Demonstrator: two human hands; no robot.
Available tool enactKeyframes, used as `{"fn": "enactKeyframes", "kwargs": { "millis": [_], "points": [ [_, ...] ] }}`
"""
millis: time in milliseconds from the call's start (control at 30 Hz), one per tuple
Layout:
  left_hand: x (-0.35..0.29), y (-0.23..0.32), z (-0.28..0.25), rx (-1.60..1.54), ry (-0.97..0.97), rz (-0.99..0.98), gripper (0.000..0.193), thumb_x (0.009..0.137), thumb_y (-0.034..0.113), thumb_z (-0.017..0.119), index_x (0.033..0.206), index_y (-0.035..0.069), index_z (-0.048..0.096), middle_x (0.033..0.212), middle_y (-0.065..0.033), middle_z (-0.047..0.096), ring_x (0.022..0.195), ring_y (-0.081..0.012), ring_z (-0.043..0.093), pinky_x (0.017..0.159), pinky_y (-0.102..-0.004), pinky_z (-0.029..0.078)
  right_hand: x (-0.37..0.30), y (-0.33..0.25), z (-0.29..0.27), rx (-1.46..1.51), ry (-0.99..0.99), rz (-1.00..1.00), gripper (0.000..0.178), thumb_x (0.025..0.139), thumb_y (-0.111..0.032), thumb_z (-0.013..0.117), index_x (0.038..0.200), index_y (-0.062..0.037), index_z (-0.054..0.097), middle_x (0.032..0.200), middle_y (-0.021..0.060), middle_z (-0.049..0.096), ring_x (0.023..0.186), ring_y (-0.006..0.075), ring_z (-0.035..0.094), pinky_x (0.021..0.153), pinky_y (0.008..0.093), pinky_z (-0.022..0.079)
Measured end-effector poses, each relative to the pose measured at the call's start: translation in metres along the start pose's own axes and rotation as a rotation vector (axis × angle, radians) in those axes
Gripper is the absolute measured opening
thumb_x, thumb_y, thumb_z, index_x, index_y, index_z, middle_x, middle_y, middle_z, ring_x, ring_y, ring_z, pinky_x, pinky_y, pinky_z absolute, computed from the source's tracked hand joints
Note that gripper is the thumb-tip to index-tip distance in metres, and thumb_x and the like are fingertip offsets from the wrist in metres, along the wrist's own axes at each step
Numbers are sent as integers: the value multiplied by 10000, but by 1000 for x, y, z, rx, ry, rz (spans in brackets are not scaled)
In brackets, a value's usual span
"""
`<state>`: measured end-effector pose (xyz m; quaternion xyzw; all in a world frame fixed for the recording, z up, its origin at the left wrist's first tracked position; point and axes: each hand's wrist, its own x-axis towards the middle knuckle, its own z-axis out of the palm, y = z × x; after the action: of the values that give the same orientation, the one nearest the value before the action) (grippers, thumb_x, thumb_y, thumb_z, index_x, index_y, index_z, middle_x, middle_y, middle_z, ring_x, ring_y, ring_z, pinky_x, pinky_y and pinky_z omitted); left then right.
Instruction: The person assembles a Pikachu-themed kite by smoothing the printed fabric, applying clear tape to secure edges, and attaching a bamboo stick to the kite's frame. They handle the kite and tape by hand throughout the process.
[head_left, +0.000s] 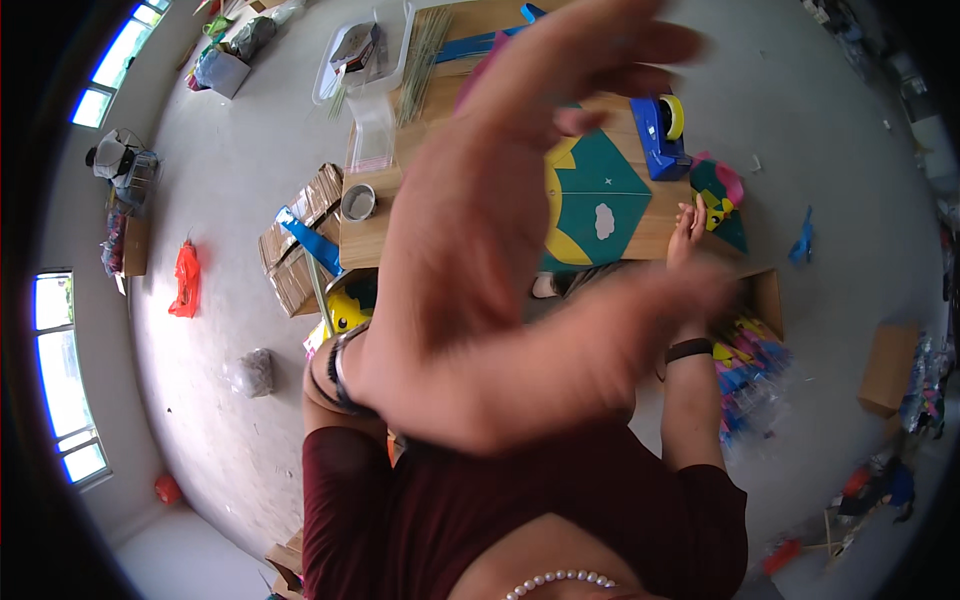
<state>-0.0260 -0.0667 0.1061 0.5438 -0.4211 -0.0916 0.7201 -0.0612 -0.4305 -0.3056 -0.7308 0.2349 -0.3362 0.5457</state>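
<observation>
one green kite [590, 205], one blue tape dispenser [658, 135], two hands [500, 210]

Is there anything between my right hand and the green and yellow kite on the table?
Nothing visible does. The right hand rests at the table's near edge, right beside the kite, and the blue tape dispenser stands farther back. The blurred left hand, raised near the camera, hides the kite's left part.

Brown cardboard boxes [300, 235] lie flattened left of the table; another [888, 367] stands right.
</observation>
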Motion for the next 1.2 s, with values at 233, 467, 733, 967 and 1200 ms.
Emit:
{"fn": "enactKeyframes", "kwargs": {
  "millis": [233, 467, 733, 967, 1200],
  "points": [
    [12, 44, 38, -413, -458, -78, 609, 944, 212, 665, 1434, -66, 434, 1377, -157, 488, 1270, -233, 487, 1073, -392, 380, 24, 57, -25, 179, 27, 67, 412, 1083, -175, 476, 1479, -61, 471, 1183, 84, 669, 1022, 171, 610, 938, 312, 481],
    [23, 32, 48, -456, -508, -127, 487, 980, 219, 619, 1352, -69, 498, 1243, -132, 532, 1158, -213, 528, 1002, -369, 410, 43, -36, -23, 93, -47, 289, 395, 1081, -206, 494, 1448, -62, 517, 1155, 62, 677, 969, 145, 609, 875, 291, 488],
    [46, 13, 56, -490, -530, -164, 383, 1020, 228, 566, 1258, -73, 571, 1090, -103, 583, 1030, -190, 574, 922, -342, 444, 67, -41, -28, -24, -6, 193, 367, 1078, -189, 505, 1416, -54, 553, 1148, 60, 696, 955, 122, 622, 842, 275, 497],
    [72, -26, 53, -411, -373, -219, 352, 1056, 235, 520, 1176, -76, 635, 957, -78, 628, 918, -170, 615, 852, -319, 473, 96, -20, -14, -258, -10, -55, 344, 1041, -235, 605, 1337, -59, 607, 1166, 122, 678, 1055, 226, 652, 897, 346, 533],
    [52, -270, 43, -42, -29, -764, 293, 1051, 313, 605, 983, 42, 692, 807, 10, 633, 745, -86, 581, 727, -249, 450, 125, -31, -22, -446, -356, -80, 323, 1042, -261, 601, 1204, 9, 675, 1121, 153, 721, 1014, 229, 688, 879, 339, 532]
  ]
}}
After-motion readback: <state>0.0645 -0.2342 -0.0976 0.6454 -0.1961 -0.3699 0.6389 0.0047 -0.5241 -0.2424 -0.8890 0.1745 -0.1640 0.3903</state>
